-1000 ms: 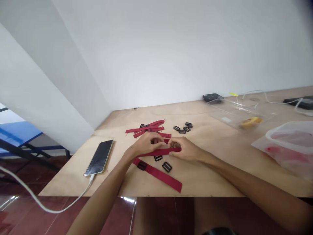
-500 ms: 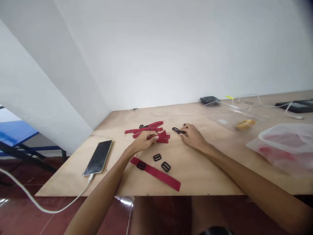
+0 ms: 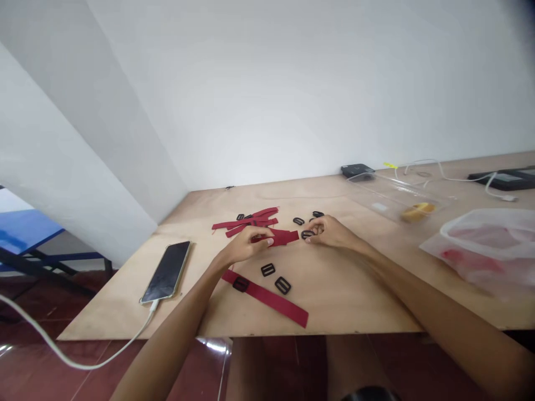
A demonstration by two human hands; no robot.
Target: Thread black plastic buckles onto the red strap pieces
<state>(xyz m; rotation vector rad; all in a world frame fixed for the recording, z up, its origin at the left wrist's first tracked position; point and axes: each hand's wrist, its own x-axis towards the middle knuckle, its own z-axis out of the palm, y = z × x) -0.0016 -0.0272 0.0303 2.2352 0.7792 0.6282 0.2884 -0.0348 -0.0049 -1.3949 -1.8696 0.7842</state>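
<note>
Red strap pieces (image 3: 285,237) are pinched in my left hand (image 3: 249,243), their free ends pointing right. My right hand (image 3: 328,230) grips a black buckle (image 3: 307,235) between thumb and fingers, close to the strap ends. Two more black buckles, one at the left (image 3: 298,221) and one behind (image 3: 318,214), lie near my right hand. Behind my left hand is a pile of red straps (image 3: 244,223) with dark buckles. Nearer the front edge, a long red strap (image 3: 278,303) runs through a black buckle (image 3: 240,284), beside two loose buckles (image 3: 268,269) (image 3: 283,285).
A phone (image 3: 166,272) with a white cable lies at the left of the wooden table (image 3: 346,303). To the right are a clear plastic tray (image 3: 378,195) with a yellow item, a whitish plastic bag (image 3: 485,250), and black devices with cables near the wall.
My right hand has drawn a buckle toward the strap, away from the buckle beside it. The red strap in my left hand now extends farther right and lies flatter.
</note>
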